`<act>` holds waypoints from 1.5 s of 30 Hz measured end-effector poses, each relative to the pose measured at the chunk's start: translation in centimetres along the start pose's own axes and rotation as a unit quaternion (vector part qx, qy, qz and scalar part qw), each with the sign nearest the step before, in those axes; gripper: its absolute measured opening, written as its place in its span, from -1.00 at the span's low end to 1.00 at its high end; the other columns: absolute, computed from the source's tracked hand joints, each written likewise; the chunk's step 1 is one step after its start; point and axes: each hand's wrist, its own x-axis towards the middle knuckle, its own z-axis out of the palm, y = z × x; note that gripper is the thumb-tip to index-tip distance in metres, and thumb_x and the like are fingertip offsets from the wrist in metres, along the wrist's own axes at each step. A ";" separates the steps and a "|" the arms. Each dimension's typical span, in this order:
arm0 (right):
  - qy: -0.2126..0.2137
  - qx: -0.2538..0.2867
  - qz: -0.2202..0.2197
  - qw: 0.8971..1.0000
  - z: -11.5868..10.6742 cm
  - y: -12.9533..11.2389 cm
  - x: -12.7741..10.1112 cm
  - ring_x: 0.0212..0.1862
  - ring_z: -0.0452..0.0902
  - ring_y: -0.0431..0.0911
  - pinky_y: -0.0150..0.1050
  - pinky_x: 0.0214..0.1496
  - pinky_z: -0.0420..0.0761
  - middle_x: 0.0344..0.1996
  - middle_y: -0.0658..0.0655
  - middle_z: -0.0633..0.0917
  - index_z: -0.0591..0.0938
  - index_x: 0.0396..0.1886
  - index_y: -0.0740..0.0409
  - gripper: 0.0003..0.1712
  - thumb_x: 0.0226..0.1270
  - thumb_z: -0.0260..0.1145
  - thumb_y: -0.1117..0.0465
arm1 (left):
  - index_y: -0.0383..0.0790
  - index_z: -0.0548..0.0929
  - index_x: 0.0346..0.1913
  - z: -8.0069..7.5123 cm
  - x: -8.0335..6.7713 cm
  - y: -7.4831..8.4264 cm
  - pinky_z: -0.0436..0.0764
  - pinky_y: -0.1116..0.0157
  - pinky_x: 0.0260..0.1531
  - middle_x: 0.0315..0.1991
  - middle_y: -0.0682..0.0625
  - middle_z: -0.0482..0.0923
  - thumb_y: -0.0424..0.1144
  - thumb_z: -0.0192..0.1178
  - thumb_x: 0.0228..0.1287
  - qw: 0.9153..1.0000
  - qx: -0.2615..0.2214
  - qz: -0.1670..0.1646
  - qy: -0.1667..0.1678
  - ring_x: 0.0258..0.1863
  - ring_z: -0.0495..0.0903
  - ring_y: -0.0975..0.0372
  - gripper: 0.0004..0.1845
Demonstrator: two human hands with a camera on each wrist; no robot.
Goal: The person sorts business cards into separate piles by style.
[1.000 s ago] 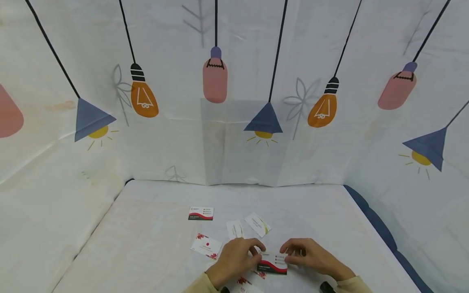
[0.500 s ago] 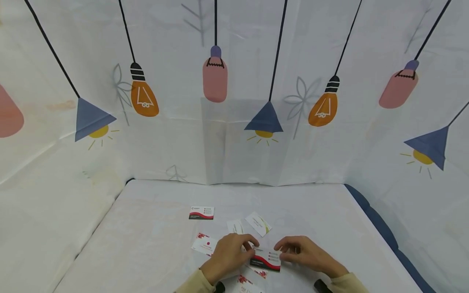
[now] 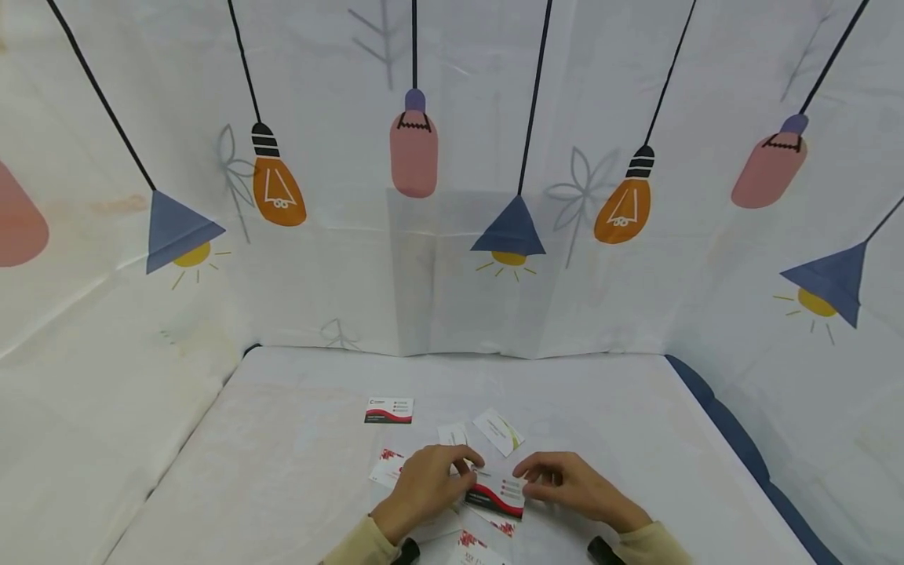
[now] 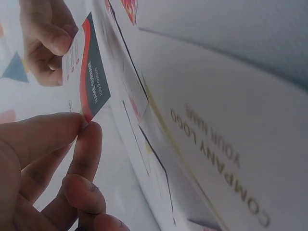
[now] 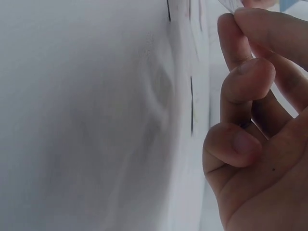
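A business card [image 3: 497,495] with a red wave and a dark band is held between both hands, above other cards. My left hand [image 3: 426,480] pinches its left end between thumb and fingertip, as the left wrist view shows at the card's corner [image 4: 86,77]. At the opposite end my right hand [image 3: 575,484] pinches the card between thumb and finger. In the right wrist view the right hand [image 5: 264,106] has its other fingers curled loosely, and only a sliver of the card shows at the fingertips.
A similar red-and-dark card [image 3: 389,410] lies farther back on the white table [image 3: 297,439]. Beyond the hands is a white card with a green corner [image 3: 498,432], beside another white card [image 3: 452,435]. Cards with red patterns [image 3: 476,549] lie below and left of the hands, partly covered.
Both hands have moved left and slightly away from the body, carrying the red-and-dark card with them. The left hand now covers more of the red-patterned card beside it.
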 end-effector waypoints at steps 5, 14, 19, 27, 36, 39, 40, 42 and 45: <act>0.020 -0.017 -0.032 0.999 0.4 0.1 0.8 -0.35 0.53 -0.24 -0.33 -0.36 0.53 -0.26 -0.08 0.73 0.73 0.02 -0.07 -0.77 0.42 0.37 0.07 | 0.15 0.78 -0.13 -0.7 -0.1 -0.3 0.34 0.39 -0.58 -0.46 0.38 0.61 -0.19 0.34 0.22 1.000 0.011 0.003 0.015 -0.61 0.37 0.44 -0.81; 0.059 -0.042 -0.045 0.996 1.1 -0.2 2.4 -0.34 0.55 -0.23 -0.30 -0.34 0.56 -0.22 -0.16 0.73 0.75 0.03 -0.13 -0.74 0.41 0.38 -0.01 | 0.16 0.78 -0.09 -1.9 -0.1 -1.3 0.33 0.41 -0.63 -0.43 0.36 0.63 -0.18 0.36 0.26 0.999 0.024 0.012 0.043 -0.62 0.36 0.45 -0.81; 0.076 -0.032 -0.042 0.996 1.5 -0.7 3.5 -0.34 0.53 -0.22 -0.29 -0.32 0.54 -0.23 -0.14 0.73 0.75 0.04 -0.13 -0.72 0.40 0.38 -0.02 | 0.18 0.76 -0.07 -2.9 0.1 -2.0 0.34 0.39 -0.65 -0.40 0.34 0.64 -0.16 0.37 0.29 0.999 0.007 0.001 0.050 -0.62 0.38 0.44 -0.81; 0.100 0.005 -0.051 0.994 2.4 -1.2 5.0 -0.34 0.52 -0.19 -0.30 -0.33 0.54 -0.17 -0.10 0.75 0.74 0.08 -0.01 -0.67 0.41 0.37 0.01 | 0.10 0.77 -0.04 -4.0 0.1 -3.0 0.44 0.37 -0.52 -0.35 0.28 0.67 -0.16 0.36 0.33 0.998 -0.011 -0.004 0.069 -0.52 0.44 0.40 -0.82; 0.127 0.009 -0.033 0.991 3.2 -2.7 6.5 -0.39 0.46 -0.19 -0.36 -0.38 0.45 -0.19 -0.01 0.74 0.73 0.10 0.10 -0.69 0.43 0.36 0.15 | 0.08 0.76 -0.02 -4.9 0.1 -3.8 0.47 0.35 -0.51 -0.33 0.25 0.66 -0.17 0.35 0.34 0.995 -0.031 -0.031 0.086 -0.52 0.45 0.36 -0.81; 0.125 0.011 -0.027 0.992 3.2 -4.4 6.5 -0.39 0.47 -0.15 -0.36 -0.38 0.44 -0.20 0.05 0.74 0.73 0.10 0.11 -0.72 0.44 0.35 0.20 | 0.04 0.76 0.01 -5.2 0.0 -4.0 0.46 0.35 -0.55 -0.31 0.23 0.66 -0.17 0.34 0.35 0.995 -0.034 -0.041 0.082 -0.52 0.46 0.35 -0.79; 0.124 0.013 -0.024 0.992 3.1 -5.0 6.5 -0.39 0.47 -0.13 -0.36 -0.38 0.44 -0.21 0.06 0.74 0.73 0.10 0.10 -0.72 0.44 0.34 0.21 | 0.02 0.75 0.02 -5.3 0.0 -4.1 0.45 0.35 -0.57 -0.31 0.23 0.66 -0.17 0.33 0.36 0.995 -0.034 -0.044 0.082 -0.53 0.45 0.35 -0.79; 0.121 0.016 -0.024 0.992 3.0 -6.3 6.5 -0.39 0.48 -0.10 -0.36 -0.37 0.44 -0.22 0.08 0.74 0.73 0.09 0.11 -0.72 0.45 0.34 0.20 | 0.02 0.75 0.03 -5.4 0.0 -4.4 0.45 0.35 -0.60 -0.30 0.22 0.66 -0.16 0.32 0.37 0.995 -0.033 -0.048 0.082 -0.55 0.46 0.35 -0.79; 0.122 0.020 -0.032 0.992 3.2 -7.2 6.6 -0.37 0.48 -0.09 -0.36 -0.36 0.43 -0.22 0.09 0.73 0.72 0.09 0.16 -0.71 0.45 0.34 0.20 | 0.05 0.75 0.02 -5.7 -0.1 -4.7 0.46 0.35 -0.58 -0.31 0.22 0.66 -0.15 0.32 0.37 0.995 -0.027 -0.053 0.086 -0.54 0.46 0.34 -0.79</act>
